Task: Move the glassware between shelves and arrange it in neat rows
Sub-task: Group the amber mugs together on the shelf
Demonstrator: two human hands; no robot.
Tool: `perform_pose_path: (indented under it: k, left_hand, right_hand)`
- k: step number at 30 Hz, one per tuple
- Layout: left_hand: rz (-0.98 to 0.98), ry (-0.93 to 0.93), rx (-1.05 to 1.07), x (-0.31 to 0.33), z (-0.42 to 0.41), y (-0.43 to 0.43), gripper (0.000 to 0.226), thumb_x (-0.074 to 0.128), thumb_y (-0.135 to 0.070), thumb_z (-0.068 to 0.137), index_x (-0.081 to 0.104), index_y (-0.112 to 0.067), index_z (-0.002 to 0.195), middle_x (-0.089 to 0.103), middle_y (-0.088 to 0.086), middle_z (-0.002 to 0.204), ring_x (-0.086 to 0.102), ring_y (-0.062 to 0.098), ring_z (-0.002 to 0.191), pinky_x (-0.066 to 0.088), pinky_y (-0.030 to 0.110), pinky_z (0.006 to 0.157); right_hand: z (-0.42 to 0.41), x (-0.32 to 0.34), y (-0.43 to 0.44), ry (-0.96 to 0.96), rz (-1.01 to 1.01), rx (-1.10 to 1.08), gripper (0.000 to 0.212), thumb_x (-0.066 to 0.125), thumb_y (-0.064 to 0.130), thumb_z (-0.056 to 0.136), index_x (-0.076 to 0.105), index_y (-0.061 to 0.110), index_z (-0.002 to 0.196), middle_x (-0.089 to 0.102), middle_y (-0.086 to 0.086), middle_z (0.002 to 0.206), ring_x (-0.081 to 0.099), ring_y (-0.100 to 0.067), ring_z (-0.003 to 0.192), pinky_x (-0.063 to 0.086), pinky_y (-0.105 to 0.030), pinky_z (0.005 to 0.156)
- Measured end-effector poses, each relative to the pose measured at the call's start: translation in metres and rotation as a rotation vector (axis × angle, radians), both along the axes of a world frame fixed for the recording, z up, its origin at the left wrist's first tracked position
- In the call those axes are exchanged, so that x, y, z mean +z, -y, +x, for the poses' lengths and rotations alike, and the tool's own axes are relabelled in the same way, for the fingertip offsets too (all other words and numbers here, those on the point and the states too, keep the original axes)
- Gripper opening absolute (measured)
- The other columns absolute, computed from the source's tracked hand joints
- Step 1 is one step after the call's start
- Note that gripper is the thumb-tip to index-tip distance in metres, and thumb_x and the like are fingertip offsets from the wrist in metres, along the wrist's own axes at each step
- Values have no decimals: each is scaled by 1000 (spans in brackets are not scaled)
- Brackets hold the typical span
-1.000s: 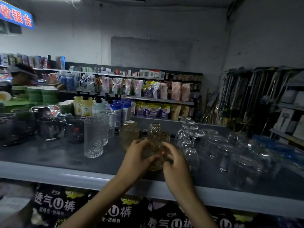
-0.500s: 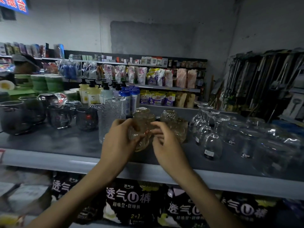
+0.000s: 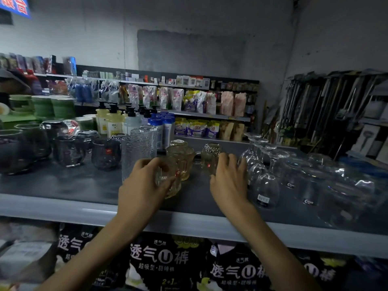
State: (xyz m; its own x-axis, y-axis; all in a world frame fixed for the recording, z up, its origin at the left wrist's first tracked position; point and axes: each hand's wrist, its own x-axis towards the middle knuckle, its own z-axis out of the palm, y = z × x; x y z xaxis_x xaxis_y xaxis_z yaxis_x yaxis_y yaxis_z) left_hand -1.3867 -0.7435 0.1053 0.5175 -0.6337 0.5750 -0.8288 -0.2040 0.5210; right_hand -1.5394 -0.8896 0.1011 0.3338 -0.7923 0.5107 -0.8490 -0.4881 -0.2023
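Shelf point(image 3: 63, 185) before you, grey and crowded: your left hand point(image 3: 142, 185) curls round an amber glass point(image 3: 171, 186) near the front edge, just right of a tall tumbler point(image 3: 136, 150). Your right hand point(image 3: 228, 181) wraps its fingers round a second amber glass point(image 3: 210, 160) farther back. A third amber glass point(image 3: 182, 158) stands between them, and upturned wine glasses point(image 3: 264, 185) line up just right of your right hand.

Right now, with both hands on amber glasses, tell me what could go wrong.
The right hand holding the rear amber textured glass sits beside the row of inverted clear wine glasses; a sideways move could topple them. The left hand, gripping the front amber textured mug, is beside the tall clear textured tumbler and might knock it.
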Motion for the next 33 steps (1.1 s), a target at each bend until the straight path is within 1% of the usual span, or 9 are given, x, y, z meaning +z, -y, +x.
perform_pose_path:
  k: [2,4,7,12,17,21,25,28,33]
  left_hand:
    - [7,16,14,0,-1,-1,33,73,-54,87,60,-41,115,55,-8,136,66,26,107,56,43,80]
    - [27,39,34,0,-3,-2,40,69,-55,89,58,-42,125,53,-10,140,67,27,109,56,43,80]
    - [48,68,39,-2,-5,-5,50,64,-55,92,52,-40,138,49,-10,147,66,28,113,57,45,83]
    - [32,114,26,-8,-3,-13,62,65,-50,93,43,-35,148,46,-7,149,63,25,119,59,43,80]
    - [-135,255,-149,1,-4,-35,50,66,-48,92,56,-30,137,49,-10,141,58,13,121,58,34,89]
    - [-254,95,-389,24,-22,-47,48,73,-49,90,59,-33,133,55,-19,132,59,1,120,54,25,98]
    - [-241,-174,-617,36,-46,-50,86,86,-47,72,45,-39,147,54,-23,137,56,-6,125,49,13,99]
    - [-239,-131,-691,36,-54,-47,99,92,-36,71,37,-34,154,47,-24,149,50,-1,135,48,16,104]
    - [-342,-237,-726,39,-61,-46,90,95,-20,67,50,-25,144,62,-18,137,62,6,126,55,27,100]
  right_hand:
    - [2,-1,4,56,36,15,64,73,22,92,35,12,141,42,-16,144,34,-53,140,42,-58,109]
    - [2,1,5,110,26,48,60,78,19,89,38,12,133,47,-15,137,52,-45,126,53,-50,94]
    - [-1,4,0,172,-11,77,54,79,8,85,42,12,124,51,-12,128,63,-33,104,51,-38,74]
    - [-16,5,-19,282,-37,188,48,81,13,85,42,19,113,50,-4,118,61,-27,97,53,-41,76]
    - [-44,22,-50,693,83,401,48,92,17,73,51,29,96,52,13,105,58,-1,89,49,-17,73]
    - [-70,37,-81,1097,547,741,46,88,6,71,57,15,104,75,-5,100,76,-23,94,61,-39,85]
    - [-72,36,-99,1303,716,967,53,84,11,68,56,7,113,73,-10,118,72,-31,112,53,-52,98]
    - [-63,34,-106,1429,791,1067,59,93,23,66,63,15,116,70,-11,126,70,-30,116,60,-46,89]
    - [-54,27,-117,1568,925,1053,82,97,28,64,57,20,135,65,-14,138,67,-36,120,62,-38,77]
